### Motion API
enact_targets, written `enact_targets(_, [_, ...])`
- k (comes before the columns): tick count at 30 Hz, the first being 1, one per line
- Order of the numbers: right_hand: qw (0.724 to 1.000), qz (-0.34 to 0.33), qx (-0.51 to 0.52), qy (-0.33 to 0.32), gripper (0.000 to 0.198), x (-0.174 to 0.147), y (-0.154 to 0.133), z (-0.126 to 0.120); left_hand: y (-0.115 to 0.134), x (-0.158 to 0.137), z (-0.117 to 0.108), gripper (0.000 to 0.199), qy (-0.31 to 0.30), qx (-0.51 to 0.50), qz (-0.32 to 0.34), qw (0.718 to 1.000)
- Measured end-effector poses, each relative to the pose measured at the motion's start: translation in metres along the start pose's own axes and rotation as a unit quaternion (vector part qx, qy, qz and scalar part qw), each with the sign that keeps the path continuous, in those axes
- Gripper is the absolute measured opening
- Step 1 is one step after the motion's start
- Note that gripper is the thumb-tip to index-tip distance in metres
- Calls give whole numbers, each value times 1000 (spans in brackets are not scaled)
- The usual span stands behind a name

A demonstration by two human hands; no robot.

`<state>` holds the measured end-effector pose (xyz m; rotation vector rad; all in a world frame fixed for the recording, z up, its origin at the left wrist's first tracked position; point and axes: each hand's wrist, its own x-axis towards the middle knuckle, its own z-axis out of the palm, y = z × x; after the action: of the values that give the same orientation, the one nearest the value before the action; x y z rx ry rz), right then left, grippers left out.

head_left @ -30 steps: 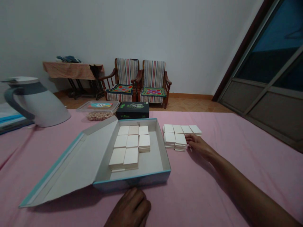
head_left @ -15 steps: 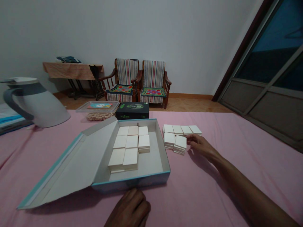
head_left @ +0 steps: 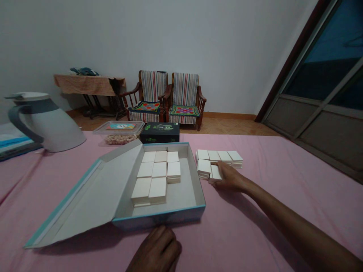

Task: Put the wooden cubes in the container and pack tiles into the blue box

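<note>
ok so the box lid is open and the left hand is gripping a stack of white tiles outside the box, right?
Wrong hand: in the head view, the right hand is gripping the stack of white tiles outside the box. The left hand is curled by the box's near side. The lid is open.

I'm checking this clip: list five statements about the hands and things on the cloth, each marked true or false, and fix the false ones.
1. The right hand has its thumb and fingers around a stack of white cards. True.
2. The left hand is inside the box. False: it is outside, by the near wall.
3. The lid is folded open to the left. True.
4. The jug is right of the box. False: it is on the left.
5. The black carton is beside the clear tub. True.
</note>
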<state>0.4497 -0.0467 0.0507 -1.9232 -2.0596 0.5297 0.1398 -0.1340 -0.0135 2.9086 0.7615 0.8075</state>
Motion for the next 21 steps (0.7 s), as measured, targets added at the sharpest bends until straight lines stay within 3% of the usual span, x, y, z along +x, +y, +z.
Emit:
enact_targets(6, [996,15,-58,-59,80,1,0,-8,0,1,0,19,-3,1,1,1000])
enact_targets(14, [996,0,-78,-49,60,-4,3,-3,1,-2,2,19,7,6,3,1000])
enact_targets(18, [996,4,-76,-52,42,-15,-5,-30,1,0,3,19,5,7,4,1000])
enact_targets(21, [997,-1,-70,-37,32,-22,-32,-59,3,0,2,18,-7,2,-6,1000])
